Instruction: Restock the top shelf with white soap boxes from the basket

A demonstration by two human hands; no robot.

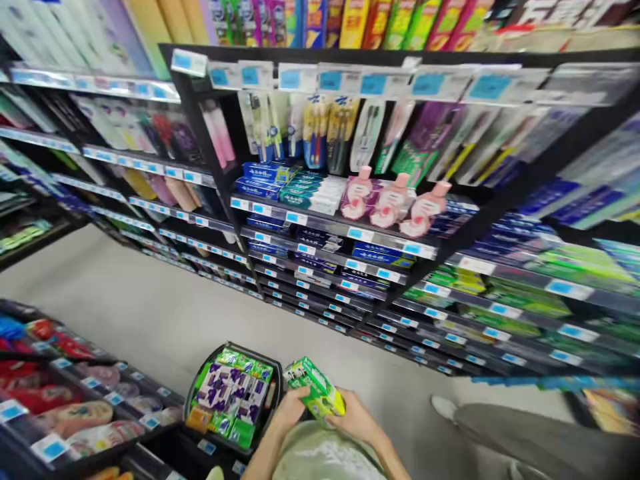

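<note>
I hold a stack of green toothpaste boxes (pixel 314 389) close to my chest with both hands. My left hand (pixel 289 409) grips the near left end, fingers closed round it. My right hand (pixel 356 416) wraps the right side of the boxes. Just left of my hands sits a black shopping basket (pixel 199 385) on the floor, filled with several purple, green and orange packs.
Black store shelving (pixel 345 230) with blue price tags runs ahead and to the right, carrying toothbrushes, toothpaste boxes and pink bottles (pixel 390 200). A low shelf (pixel 75 407) of packaged goods stands at the left. Another person's leg and white shoe (pixel 445 405) are at lower right on the grey floor.
</note>
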